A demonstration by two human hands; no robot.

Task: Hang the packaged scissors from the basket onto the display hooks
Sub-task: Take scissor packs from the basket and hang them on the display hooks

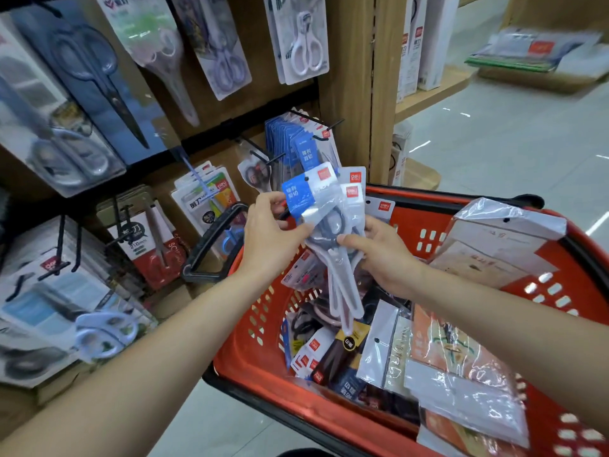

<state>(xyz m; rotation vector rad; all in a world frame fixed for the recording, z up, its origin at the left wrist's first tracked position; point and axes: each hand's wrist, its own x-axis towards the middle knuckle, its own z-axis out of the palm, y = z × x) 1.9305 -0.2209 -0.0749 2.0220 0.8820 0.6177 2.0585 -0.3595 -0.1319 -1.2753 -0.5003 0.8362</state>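
Left hand (270,234) grips the upper left of a bundle of packaged scissors (324,206), fingers curled round the blue card header. Right hand (379,253) holds the same bundle lower down, thumb across the front over the dark handles, fingers behind. The bundle is several clear packs fanned out, tips pointing down, held in the air over the left end of the red basket (239,357), apart from what lies in it. More scissor packs (313,354) lie in the basket's bottom, with plastic-wrapped paper goods (461,384) to their right. Black basket handle (201,275) hangs off the left end. Just above the bundle, black display hooks (331,126) stick out of the wooden panel (349,77); blue-carded packs (283,136) hang there. Bigger scissor packs (306,41) hang higher; picture blurred at left.
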